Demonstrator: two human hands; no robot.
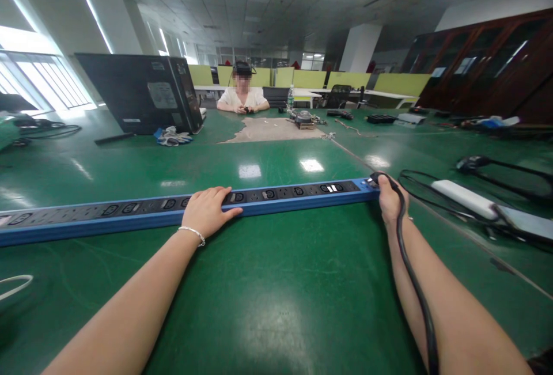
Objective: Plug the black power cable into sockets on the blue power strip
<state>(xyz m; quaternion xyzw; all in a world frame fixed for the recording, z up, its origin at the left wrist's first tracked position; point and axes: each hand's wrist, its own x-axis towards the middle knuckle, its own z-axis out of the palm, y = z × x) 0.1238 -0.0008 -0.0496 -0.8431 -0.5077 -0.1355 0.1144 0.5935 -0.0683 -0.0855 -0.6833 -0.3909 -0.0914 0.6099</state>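
Note:
A long blue power strip with a black face and a row of sockets lies across the green table. My left hand lies over its middle, fingers across the top and thumb along the near side, gripping it. At the strip's right end, my right hand is closed around the end of a thick black power cord. That cord end meets the blue end cap; my fingers partly hide the joint. From my right hand the cord hangs down along my forearm.
To the right lie a white power strip and black cables. A black computer case and gloves stand farther back on the left. Across the table sits another person, near a bottle and cardboard.

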